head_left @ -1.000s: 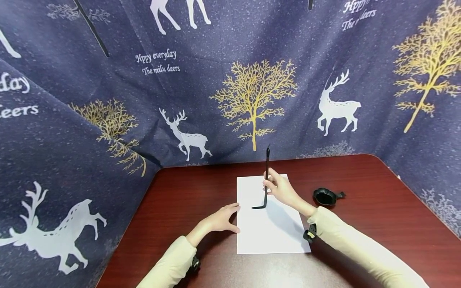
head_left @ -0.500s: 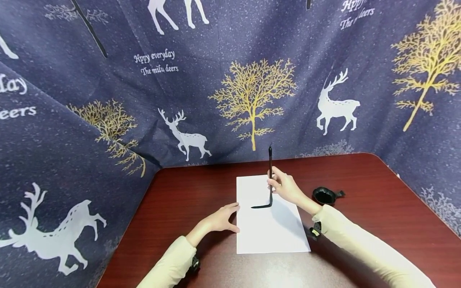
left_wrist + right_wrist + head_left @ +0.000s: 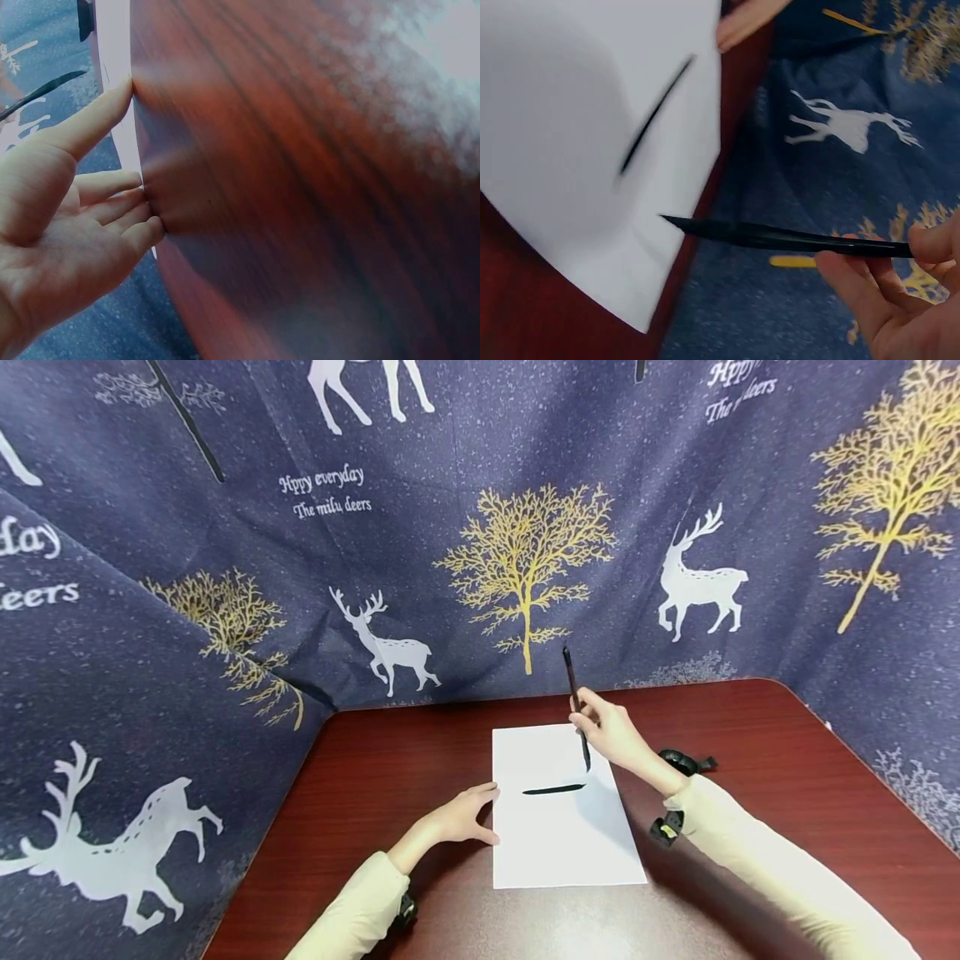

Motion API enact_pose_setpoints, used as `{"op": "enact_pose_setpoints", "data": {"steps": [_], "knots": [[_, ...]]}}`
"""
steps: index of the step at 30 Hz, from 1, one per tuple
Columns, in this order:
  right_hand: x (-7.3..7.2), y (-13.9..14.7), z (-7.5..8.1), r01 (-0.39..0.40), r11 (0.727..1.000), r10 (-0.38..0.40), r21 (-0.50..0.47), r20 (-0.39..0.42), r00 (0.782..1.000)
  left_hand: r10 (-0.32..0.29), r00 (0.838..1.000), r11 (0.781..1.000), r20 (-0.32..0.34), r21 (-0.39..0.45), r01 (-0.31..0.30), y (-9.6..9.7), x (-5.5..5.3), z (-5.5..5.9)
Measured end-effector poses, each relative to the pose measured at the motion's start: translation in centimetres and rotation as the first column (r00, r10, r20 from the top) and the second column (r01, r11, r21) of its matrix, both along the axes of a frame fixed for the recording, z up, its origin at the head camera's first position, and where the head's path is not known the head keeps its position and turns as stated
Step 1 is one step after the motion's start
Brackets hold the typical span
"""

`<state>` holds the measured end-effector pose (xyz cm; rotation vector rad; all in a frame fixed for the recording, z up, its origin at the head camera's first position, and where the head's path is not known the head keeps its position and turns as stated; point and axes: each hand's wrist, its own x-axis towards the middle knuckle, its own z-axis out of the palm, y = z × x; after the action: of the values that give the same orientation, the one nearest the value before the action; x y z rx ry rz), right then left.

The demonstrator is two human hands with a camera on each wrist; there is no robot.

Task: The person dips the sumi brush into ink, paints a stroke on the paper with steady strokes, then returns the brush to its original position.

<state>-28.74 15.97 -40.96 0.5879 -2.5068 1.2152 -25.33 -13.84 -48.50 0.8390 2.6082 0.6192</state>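
The right hand [image 3: 611,731] pinches a tilted brush [image 3: 780,238], its tip apparently lifted above the paper [image 3: 555,847]. Left of that hand lies one black stroke [image 3: 553,789], seemingly complete, the only mark visible. Farther left, the left hand [image 3: 456,817], thumb and fingers spread, touches the paper's edge. Rightward, the wrist partly hides a dark dish [image 3: 681,763].

Cream sleeves [image 3: 780,868], black wrist units [image 3: 665,829]

The sleeves are long, plain and lightly creased, reaching the wrists. The units are compact and dark; the right one bears a yellow patch. Left hand [image 3: 455,817] and right hand [image 3: 617,732] are bare.
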Motion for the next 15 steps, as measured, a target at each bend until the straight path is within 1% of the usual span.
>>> {"op": "enact_pose_setpoints", "data": {"steps": [2,4,6,8,9,11,13,15], "knots": [[-0.1,0.4,0.7,0.006,0.998,-0.004,-0.067,0.035,0.999,-0.001,1.000,1.000,-0.004,-0.002,0.001,0.0,0.0,0.0],[-0.2,1.0,1.3,0.017,0.990,-0.004,-0.137,0.091,0.996,0.002,1.000,1.000,-0.004,-0.001,-0.002,0.0,0.1,0.1],[-0.4,1.6,1.7,0.031,0.974,0.004,-0.222,0.156,0.988,0.004,1.000,1.000,-0.004,-0.001,-0.004,0.1,0.1,0.2],[-0.6,2.2,1.8,0.051,0.948,0.018,-0.315,0.214,0.977,0.007,1.000,1.000,0.003,0.001,-0.007,0.1,0.1,0.2],[-0.7,2.4,1.8,0.062,0.929,0.028,-0.366,0.237,0.971,0.005,1.000,1.000,0.002,0.002,-0.005,0.1,0.2,0.2],[-0.8,2.9,1.8,0.084,0.876,0.054,-0.476,0.268,0.962,0.004,1.000,1.000,0.004,0.005,-0.004,0.0,0.2,0.3],[-0.9,3.3,1.6,0.098,0.813,0.083,-0.574,0.282,0.956,0.003,1.000,1.000,0.000,0.006,-0.003,0.0,0.2,0.3],[-1.0,3.7,1.4,0.110,0.740,0.119,-0.663,0.290,0.950,0.001,1.000,1.000,-0.003,0.005,-0.001,0.0,0.2,0.2]]}}
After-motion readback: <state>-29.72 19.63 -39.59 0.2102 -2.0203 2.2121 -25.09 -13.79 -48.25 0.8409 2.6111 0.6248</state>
